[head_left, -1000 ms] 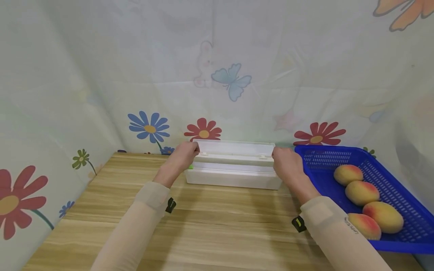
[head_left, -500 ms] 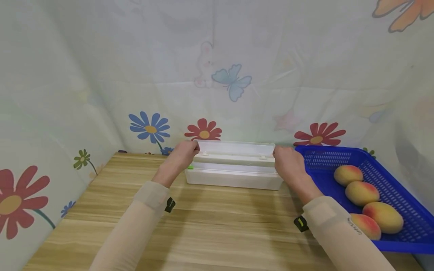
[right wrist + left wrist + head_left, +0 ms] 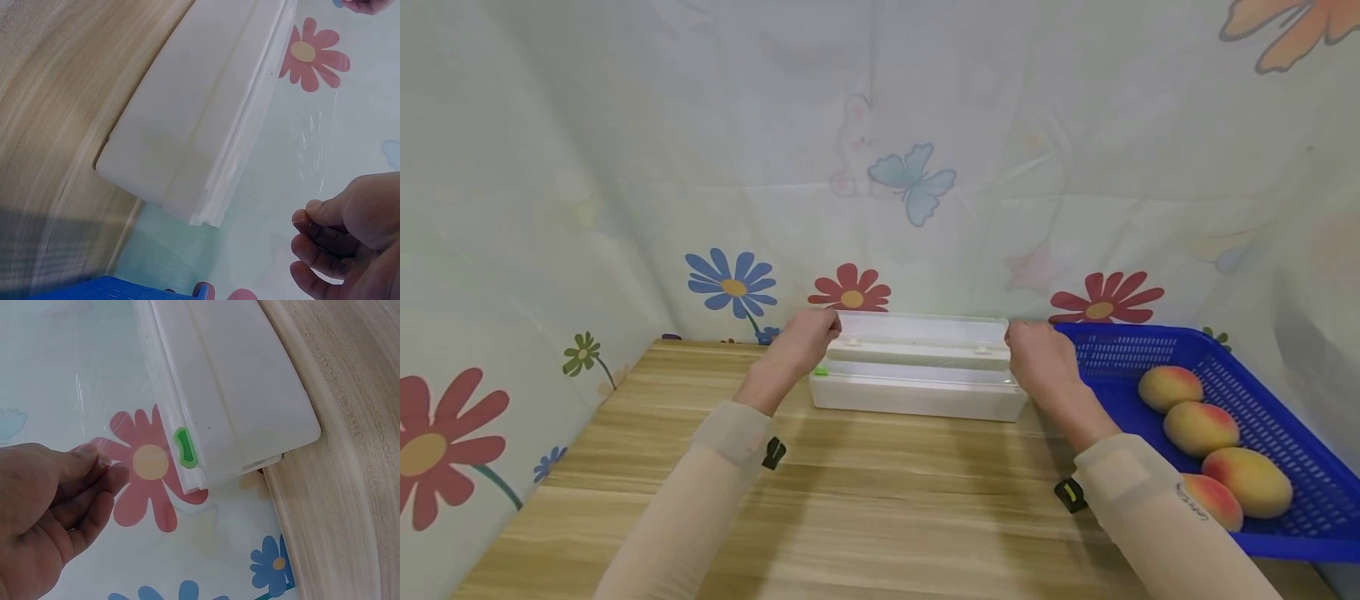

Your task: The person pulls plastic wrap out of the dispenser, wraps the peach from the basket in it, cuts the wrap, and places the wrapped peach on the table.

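Observation:
A long white cling film dispenser (image 3: 917, 402) lies on the wooden table with its lid (image 3: 917, 358) raised at the back. A small green slider (image 3: 185, 447) sits at its left end. My left hand (image 3: 805, 342) pinches clear cling film (image 3: 80, 394) between thumb and fingertips, above the left end. At the other end, my right hand (image 3: 1047, 360) pinches the film's other side, with its remaining fingers loosely curled. Fine wrinkles run through the film by the right fingertips (image 3: 306, 215). Being transparent, most of the sheet is hard to make out.
To the right stands a blue plastic basket (image 3: 1262, 546) with several peaches (image 3: 1202, 427) in it, close beside my right forearm. Behind the dispenser hangs a flower-printed curtain (image 3: 970, 250). The wooden tabletop (image 3: 880, 500) stretches in front.
My right hand has shifted slightly to the right and my left hand a touch up and left. Both keep pinching the cling film. The dispenser and basket stay in place.

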`<state>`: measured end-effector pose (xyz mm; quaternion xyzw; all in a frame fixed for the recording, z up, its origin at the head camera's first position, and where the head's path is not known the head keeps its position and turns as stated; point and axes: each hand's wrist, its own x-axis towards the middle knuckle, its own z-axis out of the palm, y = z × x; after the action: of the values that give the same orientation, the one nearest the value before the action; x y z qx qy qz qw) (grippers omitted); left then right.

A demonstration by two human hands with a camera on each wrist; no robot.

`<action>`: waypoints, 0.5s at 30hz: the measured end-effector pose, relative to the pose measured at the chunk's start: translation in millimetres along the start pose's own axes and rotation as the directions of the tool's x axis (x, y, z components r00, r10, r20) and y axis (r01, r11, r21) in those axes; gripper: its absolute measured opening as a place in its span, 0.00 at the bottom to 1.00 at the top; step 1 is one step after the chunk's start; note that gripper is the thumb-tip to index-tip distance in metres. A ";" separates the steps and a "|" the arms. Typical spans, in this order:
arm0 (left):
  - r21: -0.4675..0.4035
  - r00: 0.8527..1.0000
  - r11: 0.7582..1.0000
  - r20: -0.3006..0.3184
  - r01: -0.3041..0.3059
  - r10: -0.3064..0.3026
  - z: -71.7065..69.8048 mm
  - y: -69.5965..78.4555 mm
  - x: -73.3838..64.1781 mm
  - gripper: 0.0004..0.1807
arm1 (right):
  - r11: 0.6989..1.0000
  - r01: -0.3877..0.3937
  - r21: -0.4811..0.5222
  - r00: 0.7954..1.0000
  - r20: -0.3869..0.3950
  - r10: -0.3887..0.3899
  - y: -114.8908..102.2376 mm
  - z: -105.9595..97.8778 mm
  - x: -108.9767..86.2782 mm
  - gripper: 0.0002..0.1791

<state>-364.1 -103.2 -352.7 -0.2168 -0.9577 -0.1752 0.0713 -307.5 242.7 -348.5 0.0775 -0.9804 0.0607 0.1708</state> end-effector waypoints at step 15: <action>0.007 1.000 1.000 -0.016 0.004 -0.004 -7.0 4.2 -0.2 0.07 | 1.000 0.005 -0.003 1.000 0.000 -0.005 -0.3 -7.4 -1.5 0.07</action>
<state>-361.6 -102.3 -345.0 -0.2130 -0.9582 -0.1738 0.0796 -303.6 243.7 -342.1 0.0796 -0.9803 0.0589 0.1709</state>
